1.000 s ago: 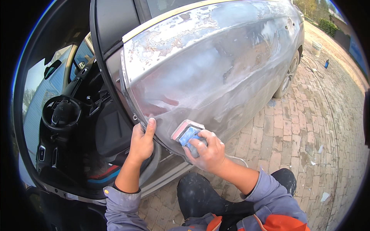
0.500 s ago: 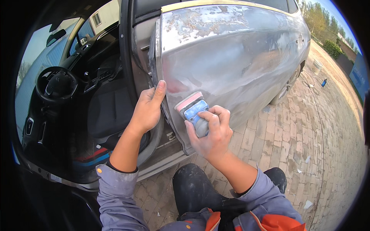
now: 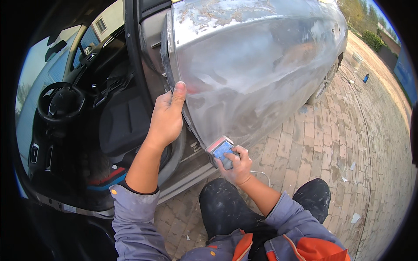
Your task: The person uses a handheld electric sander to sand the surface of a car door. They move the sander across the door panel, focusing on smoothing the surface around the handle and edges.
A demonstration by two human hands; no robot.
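Observation:
A car door with a patchy grey, white and reddish sanded skin stands ajar in front of me. My left hand grips its near vertical edge, thumb raised along the outer side. My right hand holds a small sanding tool with a blue top, grey body and pink pad against the lower near corner of the door, fingertips bent over its top. A pale cord lies behind that hand.
Left is the open cabin with a black seat and steering wheel. My knees are below on brick paving. Right, beside the rear wheel, stand a pale bucket and blue bottle, with coiled cable and paper scraps nearby.
The view has shifted, so the car sits higher in the picture. The sanding tool in my right hand has moved down to the door's lower corner; my left hand still grips the edge.

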